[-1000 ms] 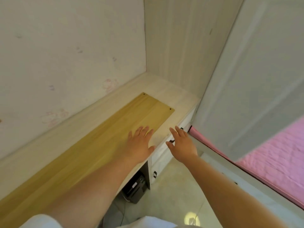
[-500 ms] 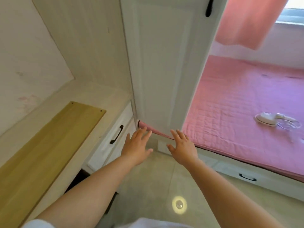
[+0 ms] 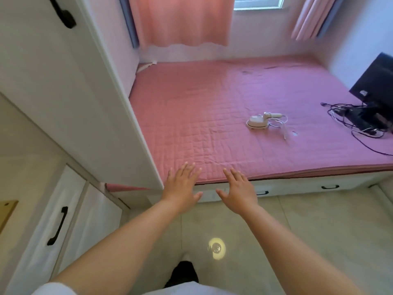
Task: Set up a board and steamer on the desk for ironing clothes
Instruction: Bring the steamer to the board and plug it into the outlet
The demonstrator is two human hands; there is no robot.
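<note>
A person stands on a pale tiled floor (image 3: 308, 231), both bare arms stretched forward. The left hand (image 3: 180, 185) is held palm down with its fingers straight and slightly spread, holding nothing. The right hand (image 3: 239, 191) is just beside it, a small gap between the two thumbs, also flat, fingers spread, and empty. Both hands hover in the air in front of the near edge of a bed (image 3: 212, 116) covered by a pink quilted mat; the fingertips of each hand overlap that edge in the view, but whether they touch it cannot be told.

Beyond the right hand and off to its right, well apart from it, a small white handheld steamer (image 3: 258, 122) lies on the pink mat with its white cord (image 3: 282, 126) loosely coiled beside it. Farther right of the steamer, a black monitor (image 3: 376, 81) stands on the mat amid a tangle of black cables (image 3: 350, 122).

To the left of the left hand rises a tall white wardrobe (image 3: 70, 92) with a black handle. Lower and farther left, white drawers (image 3: 70, 220) with black handles sit under a pale tabletop (image 3: 19, 167). At the far left edge, only a corner of a light wooden board (image 3: 6, 211) shows, lying on that tabletop, well apart from both hands.

Past the bed, pink curtains (image 3: 180, 20) hang beside a window (image 3: 258, 3).
</note>
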